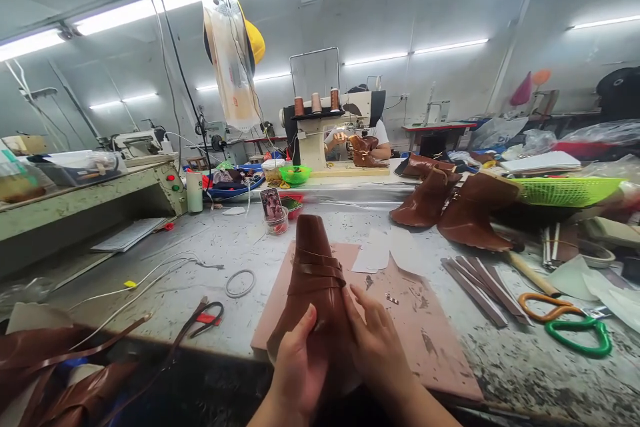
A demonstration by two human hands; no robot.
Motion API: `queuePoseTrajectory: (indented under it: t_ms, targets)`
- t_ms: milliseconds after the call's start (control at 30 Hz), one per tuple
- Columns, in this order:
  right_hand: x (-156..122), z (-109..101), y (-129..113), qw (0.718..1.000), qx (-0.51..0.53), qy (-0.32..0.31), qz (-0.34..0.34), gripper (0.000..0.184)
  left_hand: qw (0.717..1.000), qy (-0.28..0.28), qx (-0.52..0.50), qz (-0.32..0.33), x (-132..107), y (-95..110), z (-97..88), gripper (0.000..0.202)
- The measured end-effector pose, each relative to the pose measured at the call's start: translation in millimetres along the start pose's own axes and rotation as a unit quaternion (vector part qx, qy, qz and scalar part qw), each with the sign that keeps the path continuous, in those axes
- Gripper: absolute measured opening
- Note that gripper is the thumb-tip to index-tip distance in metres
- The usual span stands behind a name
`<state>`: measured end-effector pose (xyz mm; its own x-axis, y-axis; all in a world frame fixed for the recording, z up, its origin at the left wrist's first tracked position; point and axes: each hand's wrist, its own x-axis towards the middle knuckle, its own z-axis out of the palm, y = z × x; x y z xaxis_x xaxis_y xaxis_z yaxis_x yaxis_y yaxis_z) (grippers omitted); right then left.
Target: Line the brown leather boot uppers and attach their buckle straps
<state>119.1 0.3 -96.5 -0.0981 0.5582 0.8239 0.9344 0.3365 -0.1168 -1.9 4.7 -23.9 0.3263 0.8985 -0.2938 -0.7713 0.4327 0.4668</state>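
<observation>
A brown leather boot upper (pixel 311 240) with a squared toe points away from me in the middle of the bench. Thin crossed straps (pixel 315 273) run over its instep. My left hand (pixel 299 367) grips the near part of the boot, thumb lying on top and fingers hidden beneath. Along the boot's right side, my right hand (pixel 377 340) presses its fingers against the leather, the index tip close to the strap ends. Under the boot lies a pinkish board (pixel 415 327), with small metal buckle pieces (pixel 393 299) and white paper pieces (pixel 373 250) on it.
Orange- and green-handled scissors (pixel 575 327), strips (pixel 487 287) and a wooden handle (pixel 533 273) lie right. Finished-looking brown boots (pixel 475 210) stand behind, near a green basket (pixel 570 190). A phone (pixel 272 203) leans ahead. Past a sewing machine (pixel 335 123), another person's arm (pixel 383 140) shows.
</observation>
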Motion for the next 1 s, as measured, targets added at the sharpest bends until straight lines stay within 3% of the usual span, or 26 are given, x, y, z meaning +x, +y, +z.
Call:
queuePoseTrajectory:
  t_ms: [100,167,233,333,433,533,667,733,1000]
  targets:
    - [1.6,-4.4,-7.3,0.999,0.042,0.006,0.015,0.068,0.997,0.045,0.049,0.027,2.7,-7.3,-8.3,0.020]
    - [4.0,-8.0,-11.1,0.996,0.082,0.017,0.021,0.066,0.998,0.045,0.043,0.018,2.7,-12.3,-13.1,0.021]
    - [6.7,-11.0,-13.2,0.993,0.109,0.025,0.034,0.066,0.999,-0.015,0.015,-0.025,2.3,-15.4,-17.6,0.024]
    - [10.2,-14.6,-14.2,0.990,0.136,0.018,0.044,0.067,0.981,-0.155,-0.030,-0.109,2.3,-15.6,-23.7,0.032]
    - [11.2,-17.2,-15.0,0.986,0.159,0.011,0.048,0.072,0.959,-0.248,-0.052,-0.128,2.1,-12.8,-26.6,0.036]
    - [9.0,-17.8,-16.3,0.981,0.185,0.016,0.060,0.077,0.957,-0.262,-0.051,-0.118,1.6,-9.9,-24.3,0.035]
    - [3.6,-14.9,-17.3,0.983,0.173,0.033,0.044,0.074,0.976,-0.206,-0.053,-0.057,3.7,-8.4,-17.3,0.035]
    - [1.7,-12.7,-17.0,0.986,0.159,0.040,0.035,0.074,0.976,-0.205,-0.056,-0.037,5.7,-8.6,-15.6,0.038]
    - [-2.7,-6.7,-14.2,0.953,0.285,0.020,0.101,0.070,0.922,-0.373,-0.087,-0.054,10.4,-13.1,-20.5,0.047]
